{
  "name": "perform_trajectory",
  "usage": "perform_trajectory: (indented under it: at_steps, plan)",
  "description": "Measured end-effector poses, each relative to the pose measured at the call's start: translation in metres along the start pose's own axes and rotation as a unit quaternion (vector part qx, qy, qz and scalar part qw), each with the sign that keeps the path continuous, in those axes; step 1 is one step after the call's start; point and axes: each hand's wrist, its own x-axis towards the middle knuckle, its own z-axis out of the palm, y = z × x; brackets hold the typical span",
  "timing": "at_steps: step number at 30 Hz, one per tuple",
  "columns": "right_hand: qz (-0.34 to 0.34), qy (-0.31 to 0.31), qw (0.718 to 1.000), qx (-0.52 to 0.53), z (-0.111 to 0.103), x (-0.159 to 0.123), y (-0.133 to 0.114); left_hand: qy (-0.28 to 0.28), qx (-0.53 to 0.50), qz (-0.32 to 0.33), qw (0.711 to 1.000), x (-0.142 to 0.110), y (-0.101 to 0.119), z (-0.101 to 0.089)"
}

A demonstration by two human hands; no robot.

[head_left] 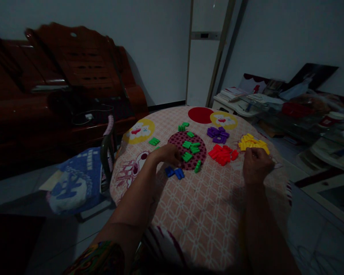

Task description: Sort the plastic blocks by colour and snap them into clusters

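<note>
My left hand (169,154) reaches over the dark red patterned circle on the tablecloth, palm down with its fingers curled in. Whatever it may hold is hidden. Small blue plastic pieces (179,173) lie just below its fingertips. Green plastic pieces (187,156) are scattered to its right and beyond it, a few off the circle. My right hand (257,166) is closed in a loose fist at the near side of a yellow pile of pieces (252,143); its inside cannot be seen. Left of that fist lies a heap of red pieces (222,154), with purple pieces (218,134) behind.
The round table has a pink patterned cloth (195,206). A chair with a blue cover (83,179) stands at its left. Behind are a wooden bench (74,57) and a tall white cabinet unit (203,68). A cluttered glass-topped stand (298,118) is on the right.
</note>
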Motion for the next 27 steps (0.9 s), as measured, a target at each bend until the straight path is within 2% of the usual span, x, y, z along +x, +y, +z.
perform_trajectory:
  at_steps: [1,3,7,10,12,14,17,19,23,27]
  plan:
    - [-0.008,-0.011,1.0,0.007,0.001,-0.002,-0.005,-0.033,0.005,-0.004,0.999,-0.001,0.003,0.001]
    - [-0.023,-0.026,0.999,0.018,0.003,-0.006,-0.014,-0.063,0.035,-0.011,0.997,0.0,0.013,0.006]
    - [-0.027,-0.037,0.999,0.03,0.004,-0.008,-0.022,-0.086,0.123,-0.007,0.989,0.004,0.031,0.015]
    - [-0.02,-0.038,0.998,0.041,0.003,-0.009,-0.024,-0.1,0.114,0.017,0.988,0.005,0.032,0.016]
    - [-0.02,-0.04,0.997,0.066,0.003,-0.011,-0.028,-0.081,0.041,0.039,0.995,0.004,0.026,0.013]
    - [-0.021,-0.062,0.991,0.116,0.004,-0.017,-0.037,-0.044,-0.077,0.055,0.995,0.003,0.021,0.009]
    - [-0.02,-0.128,0.968,0.214,0.009,-0.029,-0.053,0.021,-0.252,0.065,0.965,0.005,0.02,0.008]
    - [-0.013,-0.178,0.943,0.279,0.015,-0.039,-0.064,0.06,-0.326,0.075,0.94,0.01,0.027,0.013]
    - [0.005,-0.252,0.893,0.372,0.022,-0.053,-0.079,0.098,-0.379,0.111,0.914,0.02,0.047,0.029]
    - [0.031,-0.256,0.881,0.396,0.023,-0.051,-0.081,0.116,-0.348,0.14,0.92,0.026,0.054,0.04]
